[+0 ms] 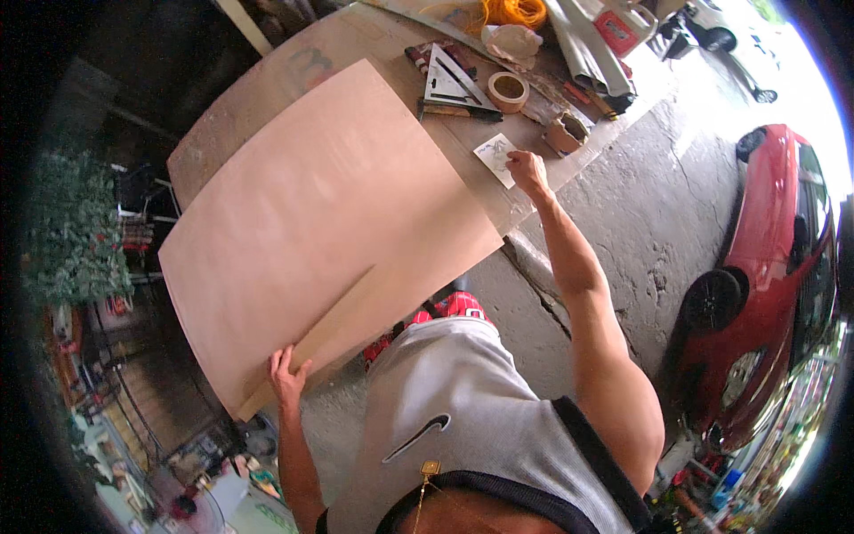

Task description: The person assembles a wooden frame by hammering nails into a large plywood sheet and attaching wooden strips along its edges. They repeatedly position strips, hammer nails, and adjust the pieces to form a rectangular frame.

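Note:
A large, smooth, pinkish-tan sheet of board [320,187] lies across the worktable in front of me. My left hand [289,376] rests on its near left part with the fingers apart. Beside that hand runs a darker tan wedge-shaped band [334,316]; I cannot tell if it is a strip or a shadow. My right hand [528,171] is at the right edge of a small white paper with a drawing [495,160], just past the board's right side. Its fingers are closed, and whatever they hold is hidden.
Beyond the paper are a triangular speed square [451,80], a tape roll [508,92] and a torn brown container [566,133]. Orange cord [514,12] and a red-and-white jug [623,28] lie farther back. A red car [765,276] stands on the concrete floor at right.

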A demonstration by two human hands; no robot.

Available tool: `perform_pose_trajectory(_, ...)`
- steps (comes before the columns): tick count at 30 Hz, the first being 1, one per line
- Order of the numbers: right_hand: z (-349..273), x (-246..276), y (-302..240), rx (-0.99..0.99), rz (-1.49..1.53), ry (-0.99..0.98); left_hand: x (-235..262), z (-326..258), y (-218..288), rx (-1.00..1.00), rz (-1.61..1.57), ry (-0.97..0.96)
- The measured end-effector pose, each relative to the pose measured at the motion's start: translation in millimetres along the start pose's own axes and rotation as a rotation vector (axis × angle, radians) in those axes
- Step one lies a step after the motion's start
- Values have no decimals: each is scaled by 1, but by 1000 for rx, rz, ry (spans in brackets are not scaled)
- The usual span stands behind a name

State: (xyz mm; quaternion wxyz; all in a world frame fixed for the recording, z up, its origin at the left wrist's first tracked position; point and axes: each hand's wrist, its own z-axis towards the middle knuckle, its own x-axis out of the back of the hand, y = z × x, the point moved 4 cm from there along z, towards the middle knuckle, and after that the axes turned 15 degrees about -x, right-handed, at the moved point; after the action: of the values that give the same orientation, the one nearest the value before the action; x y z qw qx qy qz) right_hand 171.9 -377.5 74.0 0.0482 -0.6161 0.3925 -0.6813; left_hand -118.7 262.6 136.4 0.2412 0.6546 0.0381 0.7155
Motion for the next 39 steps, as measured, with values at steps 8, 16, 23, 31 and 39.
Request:
perform_pose_trajectory(8, -10, 27, 62, -175, 374, -5, -7, 71, 116, 141, -50, 32)
perform_pose_trajectory(16, -105, 66, -18, 431, 329, -63, -16, 166, 207, 17, -118, -91)
perform_pose_trajectory(23, -140, 77, -28, 569, -3, -788, -14, 266, 255, -375, 17, -284)
perform_pose_trajectory(31, -157, 66, 9, 242, 254, -618, -30, 321, 284, -583, 83, -162)
perform_pose_trajectory(39, -129, 13, 3, -136, 323, -541, -47, 165, 144, 443, -87, 602)
